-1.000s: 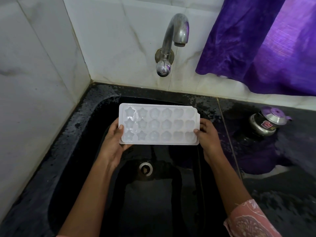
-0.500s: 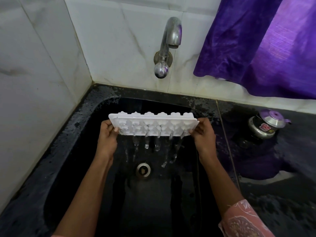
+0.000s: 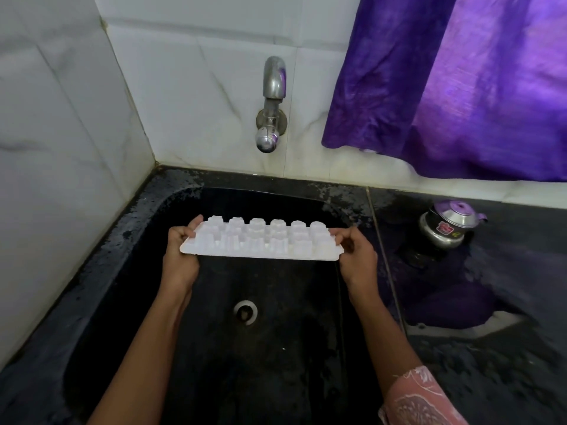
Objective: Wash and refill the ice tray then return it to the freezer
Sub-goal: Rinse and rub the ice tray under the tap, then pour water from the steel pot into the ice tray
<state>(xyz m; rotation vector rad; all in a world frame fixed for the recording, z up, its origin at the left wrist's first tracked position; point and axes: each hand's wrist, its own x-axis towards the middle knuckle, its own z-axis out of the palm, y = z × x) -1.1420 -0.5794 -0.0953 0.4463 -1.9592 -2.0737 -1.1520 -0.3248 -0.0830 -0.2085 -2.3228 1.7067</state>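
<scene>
The white plastic ice tray is upside down over the black sink, its moulded cup bottoms facing up. My left hand grips the tray's left end, thumb on top. My right hand grips its right end, fingers curled over the edge. The tray is held level above the basin, behind the drain. The steel tap sticks out of the tiled wall above and behind the tray, and no water runs from it.
White marble-tiled walls close the left and back sides. A purple curtain hangs at the upper right. A small steel pot with a purple lid stands on the wet black counter right of the sink.
The tray went from face up to tipped forward, pouring water into the sink, and is now fully inverted. Both hands kept hold of its ends. The pouring has stopped.
</scene>
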